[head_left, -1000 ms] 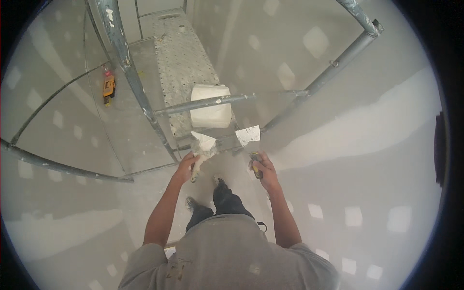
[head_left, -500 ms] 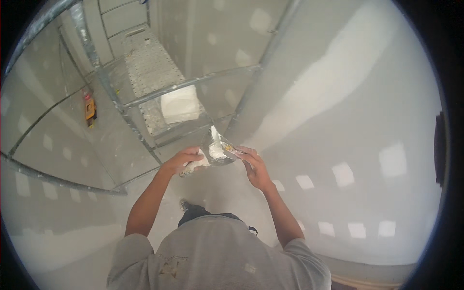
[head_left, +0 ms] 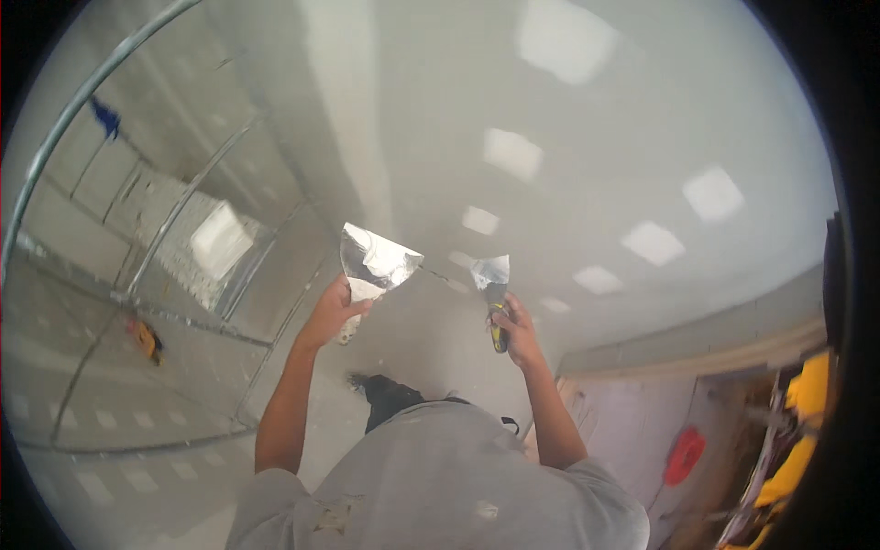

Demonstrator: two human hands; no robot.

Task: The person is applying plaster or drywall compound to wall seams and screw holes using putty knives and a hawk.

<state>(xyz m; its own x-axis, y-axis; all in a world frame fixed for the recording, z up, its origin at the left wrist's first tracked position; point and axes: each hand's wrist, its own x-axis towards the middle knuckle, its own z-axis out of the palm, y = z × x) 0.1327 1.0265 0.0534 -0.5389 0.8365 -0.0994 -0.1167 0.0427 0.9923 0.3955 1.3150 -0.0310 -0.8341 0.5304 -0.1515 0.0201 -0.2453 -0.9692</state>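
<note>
My left hand is closed round the pale handle of a wide putty knife. White joint compound lies on its broad metal blade, which points up and away from me. In my right hand is a narrower putty knife, held by its dark handle with yellow marks. Some white compound shows on that smaller blade. The two knives are apart, both in front of my body. Ahead and to the right stands a grey drywall wall with several white filled patches.
A metal scaffold stands at the left, with a white block-like container on its perforated platform. An orange-yellow tool lies low at the left. At the lower right are a wooden edge, a red object and yellow items.
My view has swung right, along the wall. The two knives, close together before, are now apart; my right hand has moved away from the wide blade.
</note>
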